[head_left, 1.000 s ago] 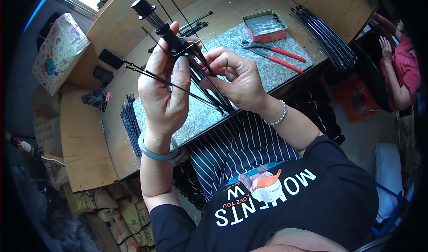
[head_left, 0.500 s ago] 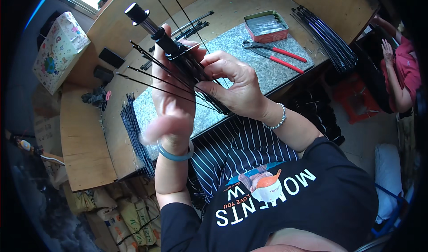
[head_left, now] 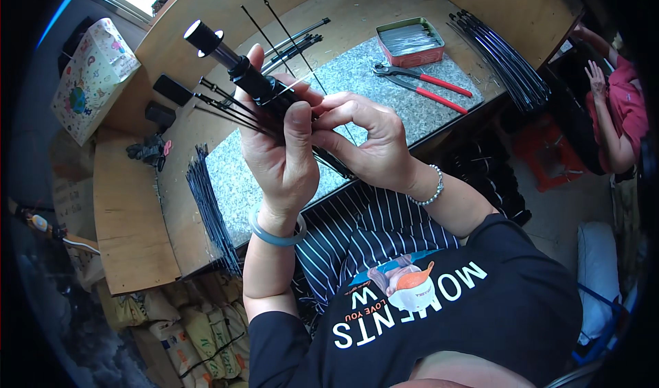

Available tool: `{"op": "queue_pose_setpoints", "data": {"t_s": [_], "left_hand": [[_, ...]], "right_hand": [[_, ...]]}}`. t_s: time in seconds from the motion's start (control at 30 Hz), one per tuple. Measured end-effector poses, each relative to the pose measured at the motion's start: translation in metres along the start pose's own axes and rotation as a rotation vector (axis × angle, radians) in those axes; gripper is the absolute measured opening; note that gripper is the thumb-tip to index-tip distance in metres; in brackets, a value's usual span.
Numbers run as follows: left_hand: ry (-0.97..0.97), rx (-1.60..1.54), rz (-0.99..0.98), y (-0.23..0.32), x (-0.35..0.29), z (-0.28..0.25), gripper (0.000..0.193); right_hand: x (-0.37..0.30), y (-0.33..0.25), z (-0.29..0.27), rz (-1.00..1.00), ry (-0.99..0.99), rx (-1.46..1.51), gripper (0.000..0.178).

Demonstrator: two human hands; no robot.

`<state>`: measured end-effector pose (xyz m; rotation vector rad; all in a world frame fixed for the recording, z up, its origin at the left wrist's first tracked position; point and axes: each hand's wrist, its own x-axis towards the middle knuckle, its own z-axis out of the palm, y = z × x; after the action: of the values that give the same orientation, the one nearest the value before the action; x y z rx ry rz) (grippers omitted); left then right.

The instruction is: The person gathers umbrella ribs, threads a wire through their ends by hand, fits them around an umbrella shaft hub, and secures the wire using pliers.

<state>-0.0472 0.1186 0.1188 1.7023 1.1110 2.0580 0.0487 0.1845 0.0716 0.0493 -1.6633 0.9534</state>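
Observation:
Over the bench I hold a black umbrella frame point(head_left: 252, 82), tilted with its silver shaft and ridged black end toward the upper left. My left hand point(head_left: 280, 158) is wrapped round it, thumb laid across the folded ribs. Several thin ribs point(head_left: 233, 110) stick out to the left of that hand, and two more rise beyond it. My right hand point(head_left: 367, 141) is closed at the frame's right side, its thumb and fingers pinched together; what lies between the fingertips is hidden. A thin pale wire point(head_left: 297, 83) juts from the collar near the left fingers.
Red-handled pliers point(head_left: 425, 89) and a tin point(head_left: 412, 43) of thin wires rest around the grey speckled board point(head_left: 230, 175). Bundles of black ribs lie at left point(head_left: 209, 206) and right point(head_left: 498, 58). A phone point(head_left: 171, 89) leans at left. Another person point(head_left: 621, 106) sits at far right.
My left thumb has swung up and over onto the ribs, pressing the splayed ones closer together. The frame's end has shifted slightly left and down. My right hand stays nearly in place.

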Motion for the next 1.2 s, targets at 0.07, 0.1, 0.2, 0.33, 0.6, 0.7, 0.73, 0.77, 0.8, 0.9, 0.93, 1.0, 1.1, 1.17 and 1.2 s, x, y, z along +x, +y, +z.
{"op": "queue_pose_setpoints", "data": {"t_s": [0.07, 0.1, 0.2, 0.33, 0.6, 0.7, 0.73, 0.77, 0.8, 0.9, 0.93, 1.0, 1.1, 1.17, 1.2], "left_hand": [[-0.002, 0.005, -0.002, 0.000, 0.000, -0.001, 0.049], [-0.005, 0.010, -0.002, -0.001, 0.001, -0.002, 0.049], [-0.010, 0.018, 0.003, -0.001, 0.000, -0.002, 0.049], [-0.015, 0.012, 0.003, 0.001, 0.000, -0.002, 0.050], [0.019, 0.039, 0.005, 0.002, -0.002, -0.002, 0.050], [0.006, 0.085, 0.068, 0.003, -0.005, -0.004, 0.051], [0.034, 0.035, 0.061, 0.003, -0.007, -0.002, 0.052], [0.062, -0.014, 0.054, 0.004, -0.010, 0.000, 0.052], [0.091, -0.064, 0.045, 0.005, -0.014, 0.002, 0.053], [0.029, -0.128, -0.021, 0.014, -0.029, 0.001, 0.048], [-0.003, -0.167, -0.061, 0.016, -0.036, 0.001, 0.045], [-0.030, -0.257, -0.275, 0.015, -0.052, -0.009, 0.039], [0.002, -0.217, -0.523, 0.017, -0.067, -0.012, 0.030], [0.105, 0.043, -0.586, 0.019, -0.074, -0.009, 0.025], [0.110, 0.041, -0.599, 0.016, -0.079, -0.008, 0.025]], "right_hand": [[-0.001, -0.002, 0.001, 0.017, 0.011, -0.019, 0.020], [-0.002, -0.003, 0.002, 0.032, 0.023, -0.039, 0.021], [-0.005, -0.009, 0.004, 0.060, 0.042, -0.101, 0.021], [-0.006, -0.011, 0.006, 0.098, 0.056, -0.161, 0.021], [-0.004, -0.006, 0.006, 0.008, 0.061, -0.173, 0.025], [-0.011, -0.009, 0.010, -0.035, 0.137, -0.243, 0.028], [-0.020, -0.008, 0.014, 0.060, 0.150, -0.152, 0.032], [-0.032, -0.006, 0.018, 0.156, 0.161, -0.061, 0.036], [-0.044, -0.005, 0.021, 0.254, 0.172, 0.031, 0.041], [-0.087, -0.007, 0.004, 0.609, -0.349, 0.107, 0.054], [-0.097, -0.008, 0.002, 0.619, -0.354, 0.109, 0.054], [-0.116, -0.009, 0.001, 0.700, -0.403, 0.140, 0.059], [-0.112, -0.011, -0.001, 0.541, -0.322, 0.046, 0.068], [-0.087, -0.012, -0.006, 0.177, -0.113, -0.200, 0.071], [-0.068, -0.017, -0.008, 0.025, -0.019, -0.329, 0.068]]}}
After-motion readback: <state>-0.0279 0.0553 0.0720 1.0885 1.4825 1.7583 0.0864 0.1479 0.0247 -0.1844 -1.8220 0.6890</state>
